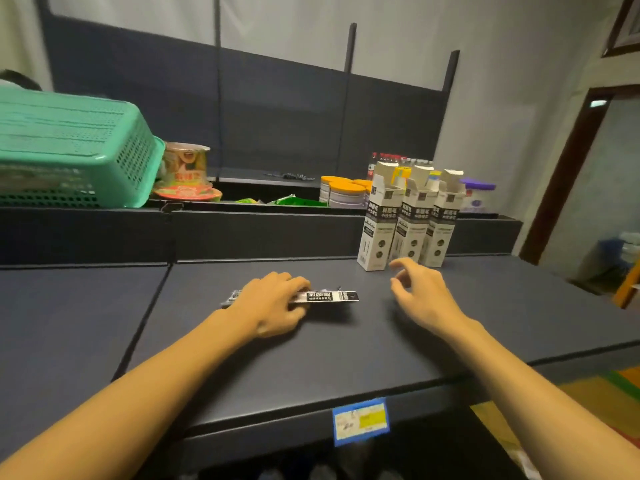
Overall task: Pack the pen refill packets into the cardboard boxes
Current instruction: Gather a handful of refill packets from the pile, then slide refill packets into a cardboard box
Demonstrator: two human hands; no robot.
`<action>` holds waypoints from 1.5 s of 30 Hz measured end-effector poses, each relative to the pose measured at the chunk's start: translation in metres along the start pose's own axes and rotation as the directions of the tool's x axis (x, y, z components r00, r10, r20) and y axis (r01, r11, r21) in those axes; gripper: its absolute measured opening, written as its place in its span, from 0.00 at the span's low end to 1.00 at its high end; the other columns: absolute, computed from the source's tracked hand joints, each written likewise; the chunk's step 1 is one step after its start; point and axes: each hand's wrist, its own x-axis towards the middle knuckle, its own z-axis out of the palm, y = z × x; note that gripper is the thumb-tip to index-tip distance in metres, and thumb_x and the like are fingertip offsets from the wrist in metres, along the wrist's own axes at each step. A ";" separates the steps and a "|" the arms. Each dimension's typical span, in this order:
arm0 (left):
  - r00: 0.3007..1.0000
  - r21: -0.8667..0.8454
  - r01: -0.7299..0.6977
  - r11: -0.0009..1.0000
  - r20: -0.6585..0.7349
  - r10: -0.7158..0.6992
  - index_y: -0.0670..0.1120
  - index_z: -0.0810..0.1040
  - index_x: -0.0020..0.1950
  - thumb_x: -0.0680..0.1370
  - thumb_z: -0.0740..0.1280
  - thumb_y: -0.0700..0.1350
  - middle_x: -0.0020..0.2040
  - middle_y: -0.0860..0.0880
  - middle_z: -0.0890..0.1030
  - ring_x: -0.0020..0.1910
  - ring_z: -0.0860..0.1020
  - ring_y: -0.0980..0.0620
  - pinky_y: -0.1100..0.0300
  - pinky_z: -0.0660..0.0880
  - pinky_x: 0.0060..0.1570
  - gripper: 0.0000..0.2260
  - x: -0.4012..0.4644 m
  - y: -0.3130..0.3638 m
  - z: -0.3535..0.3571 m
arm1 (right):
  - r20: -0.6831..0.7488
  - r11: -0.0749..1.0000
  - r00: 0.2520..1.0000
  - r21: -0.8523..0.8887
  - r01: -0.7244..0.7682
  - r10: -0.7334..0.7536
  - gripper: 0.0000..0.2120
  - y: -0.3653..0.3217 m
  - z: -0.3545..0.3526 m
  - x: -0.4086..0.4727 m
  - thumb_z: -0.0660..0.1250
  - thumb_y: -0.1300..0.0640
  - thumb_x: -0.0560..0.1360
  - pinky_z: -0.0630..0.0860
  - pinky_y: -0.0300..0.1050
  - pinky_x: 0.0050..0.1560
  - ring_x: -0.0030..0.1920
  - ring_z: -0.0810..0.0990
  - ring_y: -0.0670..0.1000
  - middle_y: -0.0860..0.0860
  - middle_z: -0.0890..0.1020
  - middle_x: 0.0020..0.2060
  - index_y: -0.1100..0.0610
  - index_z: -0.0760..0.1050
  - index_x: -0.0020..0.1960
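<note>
Black-and-white refill packet (pixel 327 296) pinched by left hand (pixel 273 303), print unreadable, right hand (pixel 424 292) fingers loosely spread

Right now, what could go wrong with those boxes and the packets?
The right hand is close to three tall, narrow boxes that stand upright side by side with open flaps; a bump might topple them. The left hand holds several refill packets flat on the shelf; some could slip out when lifted.
</note>
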 end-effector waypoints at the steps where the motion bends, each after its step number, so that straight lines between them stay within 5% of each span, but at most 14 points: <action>1: 0.999 0.000 0.036 0.999 0.027 -0.036 0.56 0.71 0.62 0.74 0.58 0.58 0.53 0.52 0.75 0.54 0.72 0.49 0.54 0.71 0.51 0.18 0.000 0.003 -0.001 | 0.011 0.999 1.000 0.022 0.024 -0.025 0.14 0.006 -0.003 0.006 0.63 0.56 0.79 0.77 0.49 0.53 0.49 0.78 0.50 0.48 0.80 0.47 0.53 0.72 0.65; 5: 0.976 0.009 0.169 0.986 0.135 -0.168 0.59 0.70 0.65 0.65 0.51 0.72 0.56 0.54 0.73 0.55 0.70 0.53 0.55 0.69 0.54 0.33 -0.006 0.018 -0.008 | 0.049 0.990 0.992 0.081 0.114 -0.118 0.15 0.028 -0.006 0.027 0.64 0.56 0.79 0.78 0.49 0.53 0.49 0.79 0.49 0.49 0.80 0.47 0.53 0.72 0.65; 9: 0.959 0.025 0.226 0.974 0.167 -0.227 0.58 0.67 0.69 0.67 0.55 0.77 0.60 0.55 0.71 0.56 0.69 0.55 0.58 0.67 0.55 0.36 -0.013 0.042 -0.011 | 0.076 0.976 0.979 0.130 0.177 -0.188 0.15 0.047 -0.002 0.033 0.64 0.57 0.79 0.78 0.48 0.53 0.48 0.79 0.49 0.49 0.80 0.46 0.54 0.72 0.66; 12: 0.960 -0.012 0.242 0.970 0.147 -0.238 0.58 0.68 0.70 0.65 0.47 0.79 0.64 0.54 0.72 0.59 0.69 0.55 0.55 0.67 0.60 0.40 -0.016 0.054 -0.011 | 0.094 0.968 0.972 0.152 0.200 -0.215 0.15 0.058 -0.002 0.039 0.63 0.57 0.79 0.78 0.49 0.53 0.48 0.78 0.49 0.50 0.80 0.46 0.54 0.72 0.65; 20: 0.955 0.035 0.294 0.955 0.028 -0.295 0.57 0.71 0.66 0.68 0.44 0.75 0.63 0.54 0.75 0.61 0.72 0.54 0.54 0.67 0.61 0.37 0.007 0.058 -0.011 | 0.067 0.950 0.963 0.198 0.242 -0.259 0.13 0.073 -0.002 0.067 0.64 0.58 0.79 0.79 0.49 0.53 0.49 0.79 0.49 0.49 0.81 0.47 0.54 0.73 0.64; 28: 0.957 -0.016 0.288 0.958 -0.015 -0.288 0.53 0.71 0.66 0.77 0.57 0.65 0.59 0.52 0.78 0.56 0.75 0.54 0.56 0.72 0.57 0.24 0.078 0.070 -0.002 | 0.012 0.944 0.970 0.234 0.233 -0.242 0.13 0.096 -0.005 0.089 0.65 0.58 0.79 0.76 0.41 0.48 0.46 0.78 0.46 0.48 0.80 0.46 0.54 0.74 0.63; 38: 0.914 -0.312 0.379 0.871 -0.018 -0.404 0.48 0.62 0.73 0.75 0.66 0.61 0.67 0.45 0.73 0.62 0.74 0.46 0.51 0.73 0.57 0.32 0.177 0.085 0.014 | 0.029 0.951 0.973 0.222 0.216 -0.228 0.11 0.127 -0.010 0.088 0.64 0.57 0.79 0.79 0.45 0.50 0.47 0.78 0.46 0.47 0.80 0.48 0.53 0.75 0.61; 45: 0.908 -0.563 0.357 0.746 0.023 -0.418 0.49 0.65 0.69 0.72 0.72 0.57 0.65 0.47 0.75 0.62 0.75 0.46 0.46 0.75 0.58 0.30 0.206 0.084 0.032 | 0.035 0.960 0.978 0.203 0.195 -0.206 0.12 0.146 -0.013 0.093 0.64 0.56 0.79 0.79 0.48 0.53 0.47 0.78 0.46 0.45 0.79 0.46 0.51 0.75 0.62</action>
